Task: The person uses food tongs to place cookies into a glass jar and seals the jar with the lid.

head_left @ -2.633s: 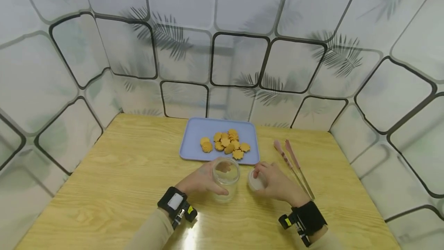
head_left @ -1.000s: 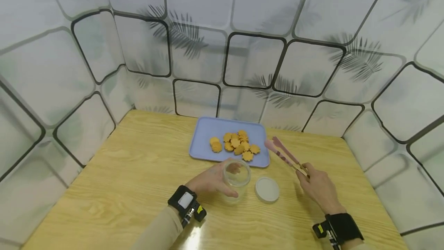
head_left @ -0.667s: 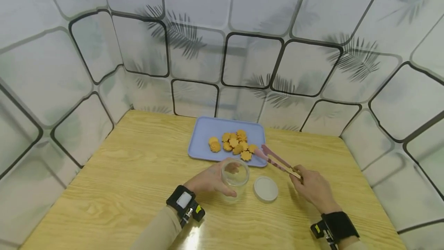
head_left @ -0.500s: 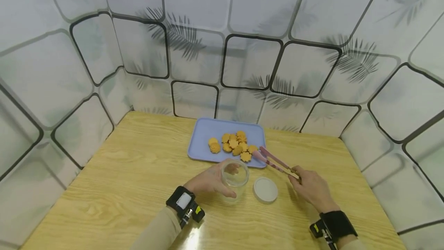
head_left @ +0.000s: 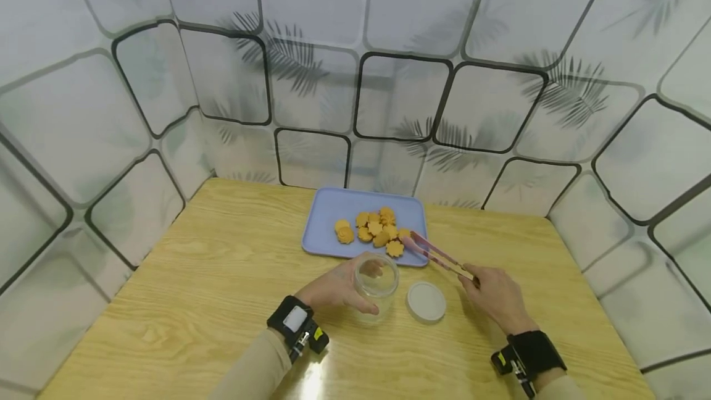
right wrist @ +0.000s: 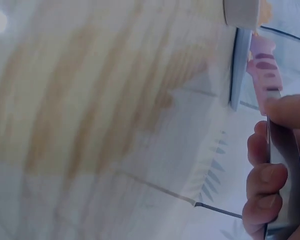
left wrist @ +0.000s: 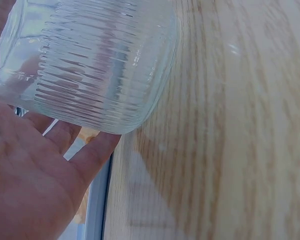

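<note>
My left hand (head_left: 336, 289) wraps around a clear ribbed glass jar (head_left: 376, 286) that stands open on the wooden table (head_left: 211, 289); the left wrist view shows the jar (left wrist: 95, 60) against my palm (left wrist: 30, 185). My right hand (head_left: 494, 295) grips pink tongs (head_left: 436, 254) by their rear end, and the tips reach the right edge of a blue tray (head_left: 333, 208) beside several orange flower-shaped cookies (head_left: 374, 233). In the right wrist view my fingers (right wrist: 270, 200) curl round the tongs (right wrist: 270, 100). The jar's white lid (head_left: 426, 302) lies flat between my hands.
Tiled, leaf-patterned walls (head_left: 355, 79) close in the table on three sides. The tray sits at the far middle of the table, just behind the jar. Bare wood spreads to the left and right of my hands.
My right hand let go of the lid, picked up the tongs from the table's right and swung their tips left to the tray's cookies. The left hand has stayed on the jar.
</note>
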`<state>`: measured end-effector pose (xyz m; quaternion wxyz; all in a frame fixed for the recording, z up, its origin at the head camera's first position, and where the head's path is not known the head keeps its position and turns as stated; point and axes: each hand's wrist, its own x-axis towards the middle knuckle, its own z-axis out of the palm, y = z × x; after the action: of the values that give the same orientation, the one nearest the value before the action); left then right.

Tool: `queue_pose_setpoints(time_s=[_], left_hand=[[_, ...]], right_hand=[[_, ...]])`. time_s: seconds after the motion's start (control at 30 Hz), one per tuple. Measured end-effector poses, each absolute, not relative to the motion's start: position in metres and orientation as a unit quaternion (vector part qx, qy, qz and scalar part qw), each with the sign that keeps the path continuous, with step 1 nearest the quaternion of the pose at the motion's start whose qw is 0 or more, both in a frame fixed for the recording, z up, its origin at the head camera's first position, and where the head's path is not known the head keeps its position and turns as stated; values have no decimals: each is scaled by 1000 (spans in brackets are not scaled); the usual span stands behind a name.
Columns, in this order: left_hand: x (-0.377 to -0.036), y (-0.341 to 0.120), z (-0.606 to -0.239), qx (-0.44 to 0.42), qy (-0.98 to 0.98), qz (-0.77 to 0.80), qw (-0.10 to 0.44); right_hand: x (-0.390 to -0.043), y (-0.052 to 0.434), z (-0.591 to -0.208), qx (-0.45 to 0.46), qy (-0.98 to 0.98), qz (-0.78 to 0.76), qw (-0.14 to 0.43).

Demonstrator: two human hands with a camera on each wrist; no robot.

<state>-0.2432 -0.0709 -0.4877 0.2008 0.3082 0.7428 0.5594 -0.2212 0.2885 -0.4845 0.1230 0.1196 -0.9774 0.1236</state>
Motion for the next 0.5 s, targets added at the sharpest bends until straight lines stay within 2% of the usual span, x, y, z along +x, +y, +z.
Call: queue_pose_setpoints(time_s=[0.27,0.5], left_hand=[[-244,-70,-488,305,749,553,201],[-244,-71,-488,310,749,550,201]], right_hand=[[-222,286,-490,154,-968,109,167],[-217,289,-491,162,-963,114,180]])
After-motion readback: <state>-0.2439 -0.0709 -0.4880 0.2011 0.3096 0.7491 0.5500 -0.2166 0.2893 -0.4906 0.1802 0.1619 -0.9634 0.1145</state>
